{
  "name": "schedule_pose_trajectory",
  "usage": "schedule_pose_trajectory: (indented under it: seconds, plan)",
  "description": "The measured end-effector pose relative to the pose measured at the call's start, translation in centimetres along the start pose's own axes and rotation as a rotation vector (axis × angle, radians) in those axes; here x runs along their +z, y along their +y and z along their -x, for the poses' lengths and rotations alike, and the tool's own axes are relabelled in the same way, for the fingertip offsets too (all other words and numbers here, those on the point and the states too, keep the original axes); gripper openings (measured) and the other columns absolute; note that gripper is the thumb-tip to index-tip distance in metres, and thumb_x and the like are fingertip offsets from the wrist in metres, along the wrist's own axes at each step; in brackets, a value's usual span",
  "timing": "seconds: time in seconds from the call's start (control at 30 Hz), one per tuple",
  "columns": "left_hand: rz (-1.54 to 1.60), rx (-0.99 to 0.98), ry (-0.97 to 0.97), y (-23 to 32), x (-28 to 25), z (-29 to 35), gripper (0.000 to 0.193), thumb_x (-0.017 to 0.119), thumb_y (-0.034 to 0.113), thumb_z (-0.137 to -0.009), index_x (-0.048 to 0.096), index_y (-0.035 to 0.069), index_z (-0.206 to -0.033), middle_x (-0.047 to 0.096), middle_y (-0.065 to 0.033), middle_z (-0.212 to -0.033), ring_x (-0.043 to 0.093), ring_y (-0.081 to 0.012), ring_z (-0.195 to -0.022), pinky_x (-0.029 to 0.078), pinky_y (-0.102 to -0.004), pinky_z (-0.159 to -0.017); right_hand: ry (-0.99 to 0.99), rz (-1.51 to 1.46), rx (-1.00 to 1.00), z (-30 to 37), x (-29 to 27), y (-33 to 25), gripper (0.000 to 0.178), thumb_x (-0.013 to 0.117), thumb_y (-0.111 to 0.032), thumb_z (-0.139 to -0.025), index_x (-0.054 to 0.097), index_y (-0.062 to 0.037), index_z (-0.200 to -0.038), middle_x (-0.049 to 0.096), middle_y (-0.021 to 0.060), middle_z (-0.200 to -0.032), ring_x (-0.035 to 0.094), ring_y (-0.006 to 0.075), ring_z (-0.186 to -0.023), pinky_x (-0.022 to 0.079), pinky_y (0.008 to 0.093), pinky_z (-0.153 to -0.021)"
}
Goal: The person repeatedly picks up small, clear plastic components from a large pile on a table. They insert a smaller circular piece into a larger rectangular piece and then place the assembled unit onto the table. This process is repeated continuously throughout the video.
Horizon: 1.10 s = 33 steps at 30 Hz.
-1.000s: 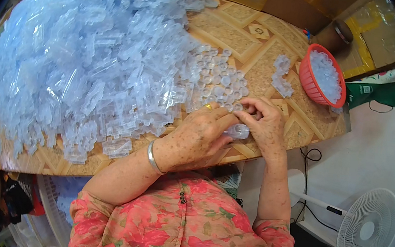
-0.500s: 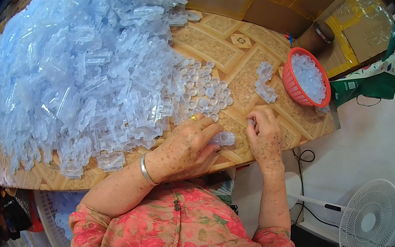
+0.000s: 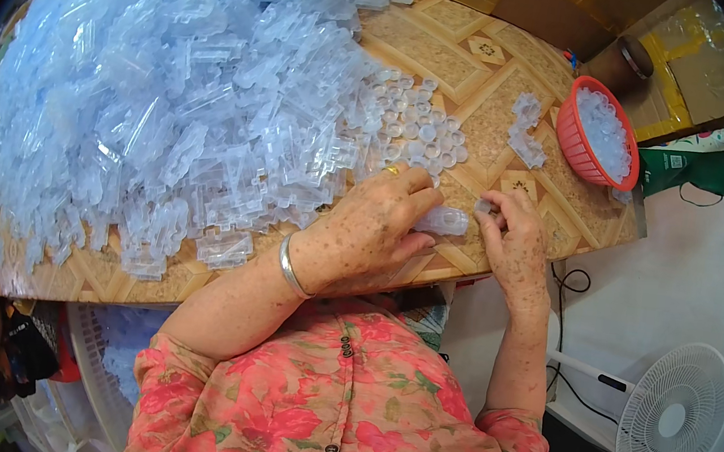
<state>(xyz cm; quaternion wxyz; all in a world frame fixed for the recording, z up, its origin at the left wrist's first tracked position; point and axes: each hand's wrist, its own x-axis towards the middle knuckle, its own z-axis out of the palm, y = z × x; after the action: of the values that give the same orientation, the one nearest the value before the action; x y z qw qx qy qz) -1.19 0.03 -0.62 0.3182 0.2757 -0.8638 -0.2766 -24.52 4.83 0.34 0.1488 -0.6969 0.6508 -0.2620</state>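
Observation:
My left hand point(image 3: 371, 225), with a silver bangle at its wrist, is closed on a clear plastic case point(image 3: 447, 221) that lies along the table's near edge. The case's right end sticks out past my fingers and shows a rounded outline. Just right of it, my right hand point(image 3: 518, 245) pinches a small clear round cap point(image 3: 483, 206) between thumb and fingertips. Cap and case are apart. Beyond my left hand, many similar round caps point(image 3: 428, 132) are spread on the wood-patterned table point(image 3: 430, 40).
A large heap of clear plastic pieces point(image 3: 187, 105) covers the table's left side. At the far right stands a red basket point(image 3: 569, 136) of small clear parts, with loose clear pieces point(image 3: 526, 129) beside it. Cardboard boxes point(image 3: 551, 10) line the back. A white fan point(image 3: 671, 419) stands lower right.
The whole view has shifted, so the table sits further right and higher. My right hand has turned and come slightly closer to the case, and the cap in its fingertips now shows more plainly.

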Motion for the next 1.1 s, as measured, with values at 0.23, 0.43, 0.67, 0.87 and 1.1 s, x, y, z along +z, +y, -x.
schedule_pose_trajectory:
  seconds: [0.23,0.43,0.67,0.87,1.1]
  plan:
    - [-0.04,-0.005,0.005,-0.3,0.1,0.2,0.043,0.08,0.011,-0.073,0.065,0.002,-0.113,0.061,-0.0144,-0.106,0.062,-0.0355,-0.097,0.052,-0.0434,-0.082,0.101,-0.294,-0.176,1.3,0.3,-2.1,0.025,0.073,-0.002,-0.083,0.068,-0.0001,-0.107,0.066,0.0119,-0.105,0.064,0.0221,-0.084,0.052,0.0317,-0.075]
    - [-0.028,0.005,0.016,-0.4,0.3,0.2,0.039,0.079,0.01,-0.074,0.066,0.002,-0.11,0.061,-0.014,-0.103,0.063,-0.0352,-0.094,0.053,-0.043,-0.079,0.128,-0.246,-0.228,1.4,1.5,-2.3,0.027,0.076,-0.001,-0.078,0.07,-0.0021,-0.105,0.067,0.0128,-0.104,0.063,0.0279,-0.094,0.052,0.0362,-0.081]
    - [-0.044,-0.01,-0.024,0.1,0.2,0.2,0.034,0.077,0.011,-0.076,0.065,0.0,-0.107,0.059,-0.0149,-0.1,0.063,-0.0359,-0.092,0.052,-0.0433,-0.078,0.042,-0.241,-0.216,0.4,1.3,-3.2,0.026,0.077,-0.001,-0.077,0.069,-0.0015,-0.101,0.068,0.0124,-0.104,0.063,0.0283,-0.094,0.051,0.0363,-0.08]
    - [-0.065,0.018,0.006,-0.5,0.6,0.4,0.037,0.078,0.014,-0.075,0.064,0.001,-0.107,0.059,-0.0158,-0.103,0.062,-0.0357,-0.093,0.052,-0.0429,-0.078,0.096,-0.207,-0.279,0.4,1.2,-3.1,0.035,0.078,-0.005,-0.08,0.067,-0.001,-0.113,0.067,0.0106,-0.1,0.063,0.0209,-0.088,0.052,0.0328,-0.076]
    - [-0.151,-0.084,0.087,1.9,-0.8,0.3,0.033,0.074,0.026,-0.082,0.065,0.005,-0.106,0.062,-0.013,-0.098,0.066,-0.0353,-0.082,0.054,-0.0458,-0.07,-0.288,-0.694,0.4,0.5,0.1,-1.4,0.036,0.064,-0.021,-0.1,0.057,-0.0031,-0.13,0.058,0.0001,-0.069,0.047,0.0033,-0.051,0.037,0.0195,-0.047]
